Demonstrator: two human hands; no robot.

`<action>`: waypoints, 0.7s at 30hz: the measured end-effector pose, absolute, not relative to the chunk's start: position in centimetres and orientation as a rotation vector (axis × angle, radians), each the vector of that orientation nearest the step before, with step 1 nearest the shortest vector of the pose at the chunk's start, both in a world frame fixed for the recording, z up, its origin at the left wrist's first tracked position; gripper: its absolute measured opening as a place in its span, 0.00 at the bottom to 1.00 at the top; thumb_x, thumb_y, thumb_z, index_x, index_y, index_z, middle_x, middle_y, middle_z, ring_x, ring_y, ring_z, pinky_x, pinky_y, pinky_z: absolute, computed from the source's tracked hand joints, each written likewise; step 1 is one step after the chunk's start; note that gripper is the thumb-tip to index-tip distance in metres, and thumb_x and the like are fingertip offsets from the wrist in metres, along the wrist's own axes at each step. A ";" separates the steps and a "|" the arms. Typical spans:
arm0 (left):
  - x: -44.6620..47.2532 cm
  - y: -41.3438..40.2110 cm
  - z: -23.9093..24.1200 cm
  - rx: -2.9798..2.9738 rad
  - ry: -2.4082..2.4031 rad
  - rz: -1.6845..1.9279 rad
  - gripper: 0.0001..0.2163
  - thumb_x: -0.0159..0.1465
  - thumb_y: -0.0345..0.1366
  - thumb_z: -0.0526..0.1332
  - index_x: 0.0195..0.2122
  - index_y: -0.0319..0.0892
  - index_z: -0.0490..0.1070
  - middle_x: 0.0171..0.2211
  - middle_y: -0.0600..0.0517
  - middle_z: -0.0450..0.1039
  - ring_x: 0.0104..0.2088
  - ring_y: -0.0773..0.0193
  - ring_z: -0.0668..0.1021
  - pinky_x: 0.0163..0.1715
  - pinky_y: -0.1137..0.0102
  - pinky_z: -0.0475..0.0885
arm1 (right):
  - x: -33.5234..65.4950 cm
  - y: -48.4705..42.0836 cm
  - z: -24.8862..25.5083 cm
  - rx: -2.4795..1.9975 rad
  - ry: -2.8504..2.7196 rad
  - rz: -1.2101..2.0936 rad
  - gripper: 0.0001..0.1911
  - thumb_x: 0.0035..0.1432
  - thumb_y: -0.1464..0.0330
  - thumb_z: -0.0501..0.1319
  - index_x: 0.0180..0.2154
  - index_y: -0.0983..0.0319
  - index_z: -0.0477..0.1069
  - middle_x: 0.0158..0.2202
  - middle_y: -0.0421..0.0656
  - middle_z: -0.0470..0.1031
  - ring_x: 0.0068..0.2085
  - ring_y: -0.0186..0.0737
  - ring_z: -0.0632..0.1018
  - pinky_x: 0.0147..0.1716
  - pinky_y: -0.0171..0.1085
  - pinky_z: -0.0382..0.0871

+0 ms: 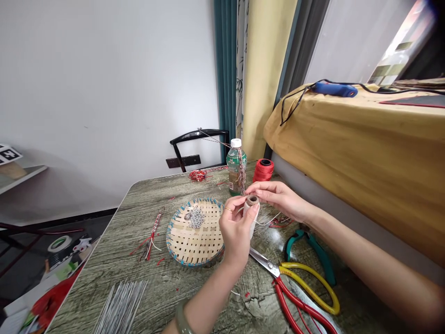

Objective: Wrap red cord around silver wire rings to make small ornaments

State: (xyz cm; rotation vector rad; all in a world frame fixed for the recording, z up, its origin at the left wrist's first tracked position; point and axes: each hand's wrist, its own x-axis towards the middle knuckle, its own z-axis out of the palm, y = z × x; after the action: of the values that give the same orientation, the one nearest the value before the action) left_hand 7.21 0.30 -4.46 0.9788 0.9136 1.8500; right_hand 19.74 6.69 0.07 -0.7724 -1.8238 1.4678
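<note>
My left hand (237, 227) is wrapped round a spool of white thread (252, 213), held upright above the table with its hollow brown core facing up. Just behind the top of the spool, my right hand (278, 197) has its fingertips pinched together close to the left fingers. What lies between those fingertips is too small to make out. A loose white thread end trails to the right of the spool. Left of my hands sits a shallow woven bamboo basket (187, 243) with blue edging, holding a small heap of metal rings (197, 217).
Scissors (271, 266) with red and yellow handles and teal pliers (321, 255) lie at right. Behind stand a green-labelled bottle (233, 162) and a red thread spool (263, 170). A braided cord (155, 227) and thin metal wires (121, 306) lie left.
</note>
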 end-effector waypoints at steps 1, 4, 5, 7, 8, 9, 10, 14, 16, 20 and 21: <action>7.2 0.3 -4.5 0.973 0.915 1.856 0.07 0.55 0.31 0.66 0.35 0.41 0.72 0.36 0.50 0.73 0.39 0.63 0.75 0.42 0.67 0.69 | 19.8 6.6 -0.1 -0.766 -1.818 1.475 0.16 0.56 0.60 0.60 0.43 0.64 0.72 0.41 0.46 0.75 0.41 0.38 0.74 0.42 0.39 0.66; 7.2 0.3 -4.6 0.958 0.923 1.870 0.07 0.55 0.31 0.66 0.35 0.41 0.72 0.36 0.51 0.72 0.39 0.64 0.75 0.41 0.68 0.70 | 20.0 6.6 -0.4 -0.745 -1.821 1.500 0.18 0.55 0.62 0.62 0.45 0.64 0.70 0.42 0.46 0.74 0.41 0.37 0.75 0.43 0.39 0.66; 7.2 0.3 -4.6 0.955 0.925 1.871 0.07 0.55 0.31 0.66 0.35 0.42 0.72 0.36 0.51 0.73 0.38 0.64 0.75 0.41 0.69 0.70 | 20.0 6.6 -0.4 -0.737 -1.831 1.506 0.18 0.54 0.62 0.62 0.45 0.64 0.70 0.42 0.46 0.74 0.41 0.37 0.75 0.42 0.39 0.67; 7.2 0.3 -4.5 0.954 0.929 1.869 0.07 0.54 0.32 0.66 0.35 0.42 0.72 0.35 0.51 0.74 0.38 0.64 0.76 0.41 0.69 0.70 | 20.1 6.8 -0.1 -0.724 -1.862 1.501 0.19 0.52 0.63 0.64 0.45 0.64 0.70 0.41 0.45 0.73 0.41 0.38 0.74 0.42 0.39 0.67; 7.2 0.3 -4.5 0.954 0.930 1.869 0.07 0.54 0.32 0.66 0.34 0.42 0.73 0.35 0.51 0.74 0.38 0.64 0.76 0.41 0.69 0.70 | 20.1 6.9 0.2 -0.722 -1.882 1.488 0.19 0.51 0.63 0.65 0.44 0.64 0.71 0.40 0.44 0.73 0.41 0.38 0.74 0.42 0.39 0.67; 7.2 0.3 -4.5 0.955 0.932 1.870 0.07 0.54 0.32 0.66 0.34 0.42 0.73 0.35 0.51 0.74 0.38 0.64 0.76 0.41 0.69 0.69 | 20.1 7.1 0.5 -0.723 -1.902 1.468 0.18 0.49 0.63 0.66 0.42 0.64 0.72 0.39 0.44 0.72 0.41 0.37 0.74 0.41 0.38 0.67; 7.2 0.3 -4.5 0.957 0.934 1.871 0.07 0.54 0.32 0.66 0.34 0.42 0.73 0.35 0.51 0.74 0.38 0.64 0.76 0.41 0.69 0.70 | 20.2 7.2 0.7 -0.729 -1.921 1.445 0.17 0.48 0.64 0.67 0.41 0.64 0.72 0.39 0.43 0.72 0.40 0.37 0.73 0.41 0.38 0.67; 7.1 0.3 -4.4 0.965 0.944 1.873 0.06 0.55 0.32 0.66 0.34 0.41 0.72 0.35 0.50 0.73 0.38 0.64 0.76 0.41 0.68 0.70 | 20.0 7.3 1.5 -0.789 -1.954 1.361 0.15 0.45 0.63 0.69 0.35 0.64 0.75 0.34 0.41 0.71 0.36 0.36 0.72 0.38 0.37 0.66; 7.1 0.4 -4.4 0.966 0.948 1.876 0.06 0.55 0.32 0.66 0.34 0.41 0.72 0.34 0.50 0.73 0.37 0.63 0.76 0.41 0.68 0.71 | 19.9 6.9 1.6 -0.841 -1.929 1.342 0.15 0.45 0.62 0.68 0.34 0.65 0.75 0.32 0.41 0.72 0.35 0.36 0.73 0.37 0.37 0.67; 7.2 0.4 -4.4 0.965 0.965 1.887 0.06 0.54 0.32 0.66 0.33 0.41 0.72 0.34 0.51 0.73 0.37 0.63 0.76 0.40 0.68 0.71 | 19.2 5.4 1.5 -0.965 -1.820 1.290 0.16 0.47 0.59 0.67 0.33 0.66 0.75 0.33 0.44 0.74 0.35 0.39 0.74 0.39 0.40 0.68; 7.2 0.5 -4.5 0.966 0.971 1.892 0.06 0.54 0.32 0.66 0.33 0.41 0.72 0.34 0.51 0.73 0.37 0.63 0.76 0.39 0.68 0.71 | 19.0 5.0 1.4 -0.992 -1.785 1.257 0.17 0.46 0.58 0.67 0.32 0.66 0.75 0.35 0.45 0.73 0.37 0.40 0.74 0.41 0.41 0.67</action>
State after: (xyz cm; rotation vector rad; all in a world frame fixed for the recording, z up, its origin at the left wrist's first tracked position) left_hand 7.19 0.45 -4.45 0.9657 0.9709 1.8925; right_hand 19.04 5.00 1.45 -0.9921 -1.7846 1.2567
